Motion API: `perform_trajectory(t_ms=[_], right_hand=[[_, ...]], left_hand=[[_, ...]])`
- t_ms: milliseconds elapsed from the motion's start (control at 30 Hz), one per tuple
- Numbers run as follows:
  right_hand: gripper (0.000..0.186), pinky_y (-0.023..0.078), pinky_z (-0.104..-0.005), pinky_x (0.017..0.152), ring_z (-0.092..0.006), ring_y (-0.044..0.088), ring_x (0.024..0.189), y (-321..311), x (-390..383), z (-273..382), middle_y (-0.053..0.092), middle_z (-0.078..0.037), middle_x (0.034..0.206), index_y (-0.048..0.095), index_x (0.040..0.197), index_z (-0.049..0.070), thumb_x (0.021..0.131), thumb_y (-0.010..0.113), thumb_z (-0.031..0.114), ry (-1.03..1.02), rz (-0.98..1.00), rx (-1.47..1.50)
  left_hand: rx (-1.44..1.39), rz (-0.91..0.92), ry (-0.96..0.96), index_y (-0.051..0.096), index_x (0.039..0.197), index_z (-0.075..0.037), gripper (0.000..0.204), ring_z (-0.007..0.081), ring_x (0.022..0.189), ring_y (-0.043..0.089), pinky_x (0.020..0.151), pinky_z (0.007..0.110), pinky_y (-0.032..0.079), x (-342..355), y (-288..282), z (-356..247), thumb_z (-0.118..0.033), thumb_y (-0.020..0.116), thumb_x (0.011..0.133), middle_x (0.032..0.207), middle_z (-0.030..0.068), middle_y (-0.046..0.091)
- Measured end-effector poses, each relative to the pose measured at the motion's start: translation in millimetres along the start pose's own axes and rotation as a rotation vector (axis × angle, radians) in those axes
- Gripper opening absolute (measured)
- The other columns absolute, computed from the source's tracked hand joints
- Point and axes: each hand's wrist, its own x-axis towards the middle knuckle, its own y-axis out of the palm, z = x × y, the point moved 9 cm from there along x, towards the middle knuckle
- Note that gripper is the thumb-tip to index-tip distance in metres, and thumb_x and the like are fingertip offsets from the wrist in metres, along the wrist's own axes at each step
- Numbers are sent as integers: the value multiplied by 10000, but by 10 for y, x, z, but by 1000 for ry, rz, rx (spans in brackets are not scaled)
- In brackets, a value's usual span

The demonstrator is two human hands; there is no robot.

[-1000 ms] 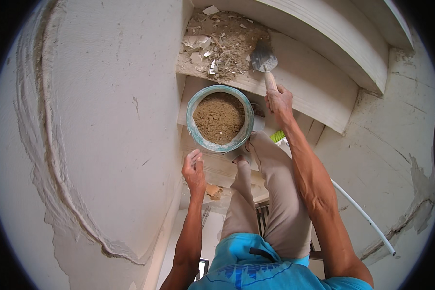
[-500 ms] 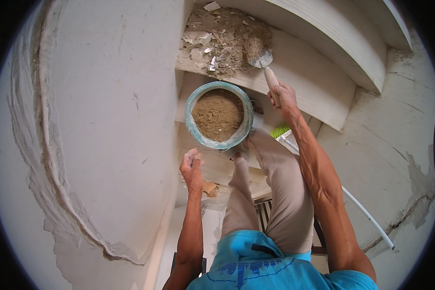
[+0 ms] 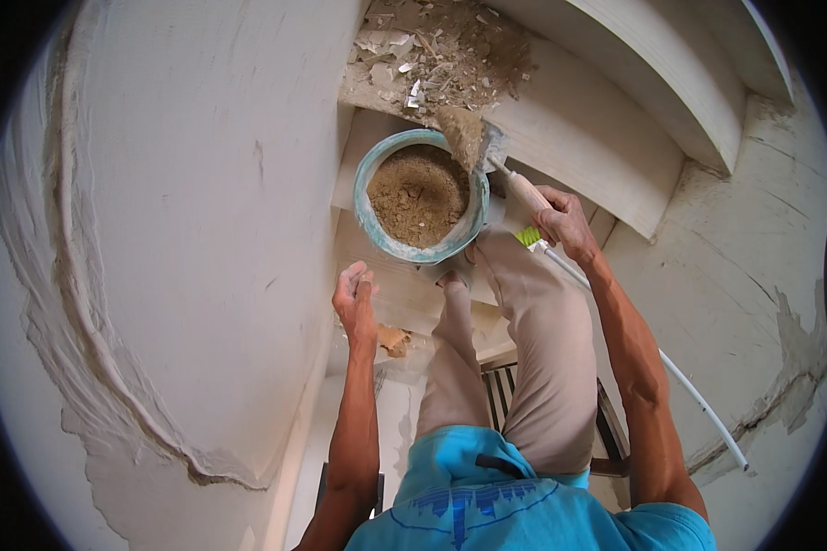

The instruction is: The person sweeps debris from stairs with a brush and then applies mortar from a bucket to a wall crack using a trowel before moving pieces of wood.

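1. Wall (image 3: 175,230) is standing at far left, with a rough groove (image 3: 78,303) running down it in a long bend.

2. Left hand (image 3: 354,292) is hanging beside the wall, just below and left of the bucket and apart from it. Its fingers are lying together in a loose inward curl; whether the thumb is pressing on their tips, I cannot tell.

3. Bucket (image 3: 423,253), pale green at the rim, is standing beside the person's feet, below a stair step (image 3: 597,129). It is holding brown sandy mix (image 3: 415,197), which is sinking into a hollow near the middle.

4. Rubble (image 3: 423,60), with white chips and dust, is covering the left part of that step.

5. Trowel (image 3: 527,192) is pointing up and left, its blade carrying a clump (image 3: 459,133) of brown mix. The clump is overlapping the bucket's upper right rim in this view; whether it is touching the rim, I cannot tell.

6. Right hand (image 3: 565,223) is gripping the rear of the trowel's wooden handle, its fingers closing around the wood.

7. Broom (image 3: 694,390) with green bristles and a white pole is slanting down to the right, passing behind the right forearm.
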Motion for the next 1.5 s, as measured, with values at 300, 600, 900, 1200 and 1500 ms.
perform_trajectory(t_ms=[300, 600, 900, 1200, 1500], right_hand=[[473, 505, -405, 759, -348, 610, 829, 333, -243, 384, 630, -142, 971, 596, 1146, 78, 673, 606, 95, -362, -70, -884], [495, 484, -292, 704, -158, 580, 741, -224, -139, -2, 626, -68, 866, 610, 1164, 20, 675, 570, 92, -89, -430, -262], [456, 404, -256, 479, -94, 478, 517, -323, -68, -65, 549, -29, 695, 625, 1142, 15, 708, 563, 141, -79, -413, -238], [354, 368, -254, 412, -91, 457, 470, -458, -95, -354, 507, -20, 611, 627, 1026, -24, 718, 514, 109, 24, -511, 77], [142, 349, -260, 383, -96, 452, 447, -610, 300, -155, 513, -22, 615, 581, 825, 18, 750, 513, 117, 5, -630, 198]], left_hand=[[-21, 0, -30, 500, 1210, 79, 360, 287, 1085, 567, 874, 376, 502, 7, -90, 246, -90, 500, 892, 1205, 202, 539], [32, -25, -79, 512, 1198, 78, 355, 275, 1059, 579, 866, 374, 511, -66, -310, 554, -61, 487, 872, 1162, 191, 559], [78, -48, -152, 542, 1167, 61, 321, 240, 998, 595, 844, 369, 519, -182, -405, 800, -86, 514, 883, 1100, 164, 593], [126, -16, -119, 544, 1177, 57, 337, 220, 1015, 591, 835, 334, 511, -168, -238, 537, -106, 528, 881, 1117, 154, 596], [118, 77, -297, 556, 1158, 58, 332, 208, 960, 609, 800, 320, 518, -328, -381, 1221, -81, 534, 857, 1075, 157, 612]])
